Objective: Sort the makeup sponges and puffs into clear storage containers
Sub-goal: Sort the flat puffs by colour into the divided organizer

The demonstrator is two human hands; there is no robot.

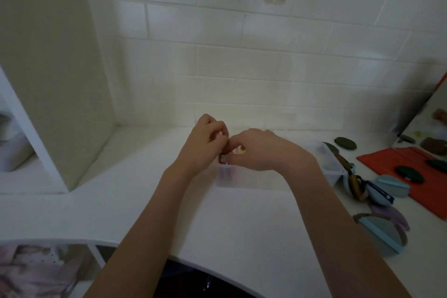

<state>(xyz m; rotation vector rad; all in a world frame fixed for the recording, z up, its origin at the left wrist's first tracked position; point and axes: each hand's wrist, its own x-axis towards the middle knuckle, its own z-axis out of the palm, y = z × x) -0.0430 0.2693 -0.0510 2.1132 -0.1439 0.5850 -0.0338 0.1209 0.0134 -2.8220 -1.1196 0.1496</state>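
Observation:
A clear storage container (244, 180) stands on the white counter in the middle. Both hands meet just above its left end. My left hand (205, 143) and my right hand (256, 150) have curled fingers that pinch a small dark brown puff (223, 156) at the container's rim; most of it is hidden by the fingers. A second clear container (326, 159) lies to the right with puffs against it. Blue-edged grey puffs (379, 232) and a lilac puff (391, 215) lie at the right. Dark green puffs (346, 143) sit further back.
A red folder (396, 162) lies at the right with dark green puffs on it. A tall cream cabinet side (53, 75) stands at the left. The tiled wall closes the back. A mirror edge (433, 113) leans at far right.

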